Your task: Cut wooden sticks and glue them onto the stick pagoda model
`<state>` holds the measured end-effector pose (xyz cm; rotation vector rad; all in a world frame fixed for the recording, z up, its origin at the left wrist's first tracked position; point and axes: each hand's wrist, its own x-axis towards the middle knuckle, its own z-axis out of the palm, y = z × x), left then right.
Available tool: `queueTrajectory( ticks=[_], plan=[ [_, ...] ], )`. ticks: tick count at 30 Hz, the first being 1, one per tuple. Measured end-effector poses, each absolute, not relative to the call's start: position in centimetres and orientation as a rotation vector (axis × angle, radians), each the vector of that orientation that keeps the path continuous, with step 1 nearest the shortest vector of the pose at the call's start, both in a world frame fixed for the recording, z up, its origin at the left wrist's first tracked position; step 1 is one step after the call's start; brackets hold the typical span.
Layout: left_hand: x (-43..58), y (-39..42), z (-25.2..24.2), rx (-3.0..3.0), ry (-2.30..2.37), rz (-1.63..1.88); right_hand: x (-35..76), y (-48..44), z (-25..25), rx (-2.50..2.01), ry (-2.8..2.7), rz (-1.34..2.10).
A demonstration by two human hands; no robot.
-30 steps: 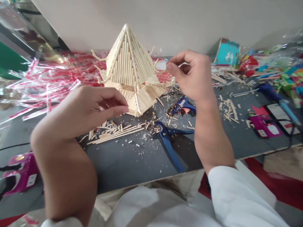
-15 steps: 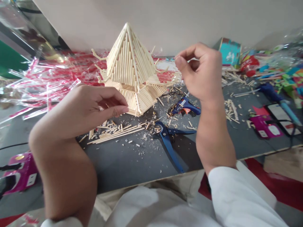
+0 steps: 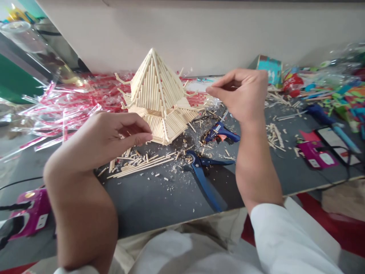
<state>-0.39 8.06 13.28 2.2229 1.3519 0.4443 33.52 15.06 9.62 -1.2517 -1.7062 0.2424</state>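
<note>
A pointed, many-sided model of pale wooden sticks (image 3: 156,83) stands at the back centre of the dark table. My left hand (image 3: 116,135) is at its lower left edge, thumb and index finger pinched near the rim; anything between the fingertips is too small to make out. To the right of the model my right hand (image 3: 242,93) is raised, thumb and forefinger pressed together, with nothing clear between them. Below the model lie loose thin sticks (image 3: 145,165) and blue cutters (image 3: 203,179). A blue glue gun (image 3: 222,131) rests between the model and my right forearm.
Red and clear plastic wrappers (image 3: 82,99) are heaped at the left. Magenta power adapters lie at the left (image 3: 31,213) and right (image 3: 318,154), the right one beside a phone (image 3: 338,144). Stick scraps and colourful pieces cover the back right. The table's front edge (image 3: 182,223) crosses below.
The view has tilted up, so the model appears lower. My right hand's thumb and forefinger have drawn closer together. My left hand stays by the model's lower edge.
</note>
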Motion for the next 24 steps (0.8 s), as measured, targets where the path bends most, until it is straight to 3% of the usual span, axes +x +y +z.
queueTrajectory(
  ticks=[17,24],
  plan=[
    [-0.8,7.5,14.2,2.187,1.361,0.407,33.4,14.7,9.9,-1.267,-1.688,0.455],
    [-3.0,6.0,15.5,2.177,1.591,0.43,33.4,14.9,9.6,-1.309,-1.619,0.48]
  ],
)
